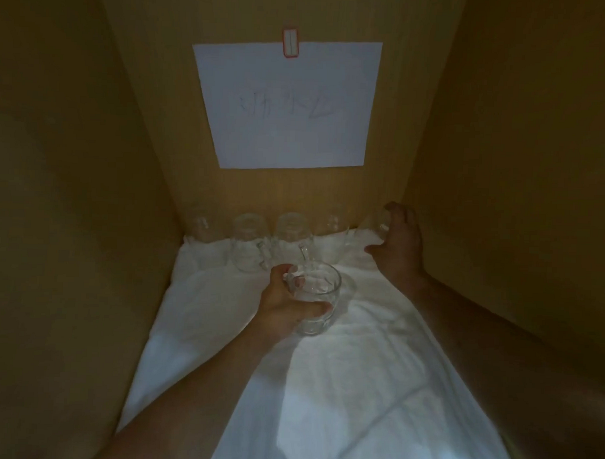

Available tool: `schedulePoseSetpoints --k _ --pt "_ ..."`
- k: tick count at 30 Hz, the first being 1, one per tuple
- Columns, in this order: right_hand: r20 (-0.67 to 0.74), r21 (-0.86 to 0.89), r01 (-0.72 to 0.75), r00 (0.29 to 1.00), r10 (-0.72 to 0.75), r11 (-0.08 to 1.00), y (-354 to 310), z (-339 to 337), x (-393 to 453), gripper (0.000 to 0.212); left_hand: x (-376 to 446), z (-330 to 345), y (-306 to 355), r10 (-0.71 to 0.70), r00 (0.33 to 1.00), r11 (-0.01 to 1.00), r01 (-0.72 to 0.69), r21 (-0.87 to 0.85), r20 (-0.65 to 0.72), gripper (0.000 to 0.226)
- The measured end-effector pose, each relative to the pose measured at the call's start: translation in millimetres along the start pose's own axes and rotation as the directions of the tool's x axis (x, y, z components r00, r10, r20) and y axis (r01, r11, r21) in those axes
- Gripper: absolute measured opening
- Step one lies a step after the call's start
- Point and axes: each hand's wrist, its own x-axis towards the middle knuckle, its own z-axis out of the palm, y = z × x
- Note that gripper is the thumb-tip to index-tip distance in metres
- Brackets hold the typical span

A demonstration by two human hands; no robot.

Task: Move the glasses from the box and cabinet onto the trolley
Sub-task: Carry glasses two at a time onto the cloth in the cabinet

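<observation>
Inside a cardboard box (90, 187) lined with white cloth (357, 385), glass mugs (249, 243) line the far wall. The left hand (285, 297) holds a glass mug (317, 298), fingers wrapped around it, mid-box. At the far right corner, the right hand (396, 239) grips another glass (373, 225), blurred.

Clear glass mug (315, 296): upright, raised above the white cloth inside the cardboard box (90, 187). Second glass (375, 223): tilted, at the far right corner. Four further glasses (249, 243) stand in a row along the back wall.
</observation>
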Motion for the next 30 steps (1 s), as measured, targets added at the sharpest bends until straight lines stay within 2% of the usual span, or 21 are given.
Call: schedulePoseSetpoints --k 5,9,15,21,24,27,30 --pt "0.075 0.002 0.079 0.994 -0.079 0.997 6 18 19 0.083 2 0 -8 0.014 0.999 1.0 -0.015 -0.027 -0.043 0.108" --pt "0.13 0.004 0.117 0.985 -0.117 0.993 17 32 23 0.073 5 0 -12 0.008 0.998 1.0 -0.006 0.016 -0.07 0.102" --pt "0.174 -0.042 0.121 0.978 -0.112 0.992 21 37 31 0.073 9 2 -22 -0.007 0.994 1.0 0.009 0.019 -0.11 0.09" --pt "0.243 -0.252 0.073 0.97 -0.01 0.965 21 36 23 0.083 4 5 -23 0.017 0.993 1.0 -0.016 0.01 -0.114 0.101" --pt "0.281 -0.253 0.049 0.959 0.025 0.966 19 29 16 0.093 -4 7 -22 0.039 0.994 0.999 -0.036 0.025 -0.102 0.1" --pt "0.177 -0.132 0.018 0.984 0.006 0.991 13 22 -2 0.094 -12 8 -21 0.043 0.994 0.999 -0.041 0.024 -0.104 0.098" --pt "-0.011 0.035 -0.012 1.0 0.013 0.999 7 19 -34 0.073 -22 15 -22 0.05 0.984 0.998 -0.041 0.053 -0.171 0.093"
